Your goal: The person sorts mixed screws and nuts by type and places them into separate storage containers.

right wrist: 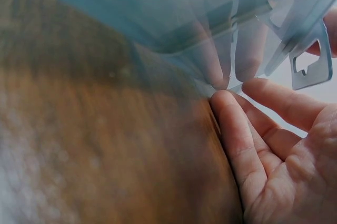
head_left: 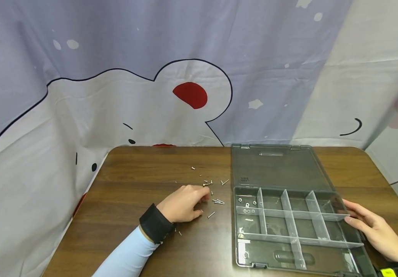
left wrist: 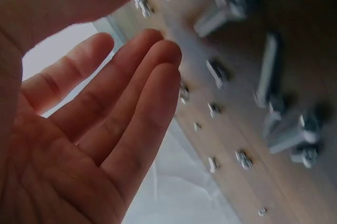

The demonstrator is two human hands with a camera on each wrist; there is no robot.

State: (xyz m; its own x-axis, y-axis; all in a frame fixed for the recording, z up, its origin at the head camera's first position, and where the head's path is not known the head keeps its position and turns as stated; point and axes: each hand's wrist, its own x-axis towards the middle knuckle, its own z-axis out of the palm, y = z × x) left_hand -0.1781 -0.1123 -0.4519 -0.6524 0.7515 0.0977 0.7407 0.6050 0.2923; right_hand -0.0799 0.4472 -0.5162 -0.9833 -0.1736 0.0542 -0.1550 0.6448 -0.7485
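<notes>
My left hand (head_left: 185, 204) hovers low over the table among scattered small screws (head_left: 218, 201). In the left wrist view its fingers (left wrist: 152, 98) are nearly straight, thumb apart, with nothing between them; more bolts (left wrist: 268, 69) lie beside them. A grey see-through compartment box (head_left: 278, 244) lies to the right, its lid (head_left: 271, 165) folded back flat. Several small nuts (head_left: 247, 205) sit in its far-left compartment. My right hand (head_left: 372, 227) touches the box's right side. In the right wrist view, its extended fingers (right wrist: 234, 124) rest against the clear wall, close to the tabletop.
The wooden table (head_left: 122, 184) ends at a printed curtain (head_left: 81, 115) behind it. A longer screw (head_left: 211, 214) lies between my left hand and the box, and small pieces (head_left: 180, 233) lie near my left wrist. Thin dividers (head_left: 290, 219) split the box into compartments.
</notes>
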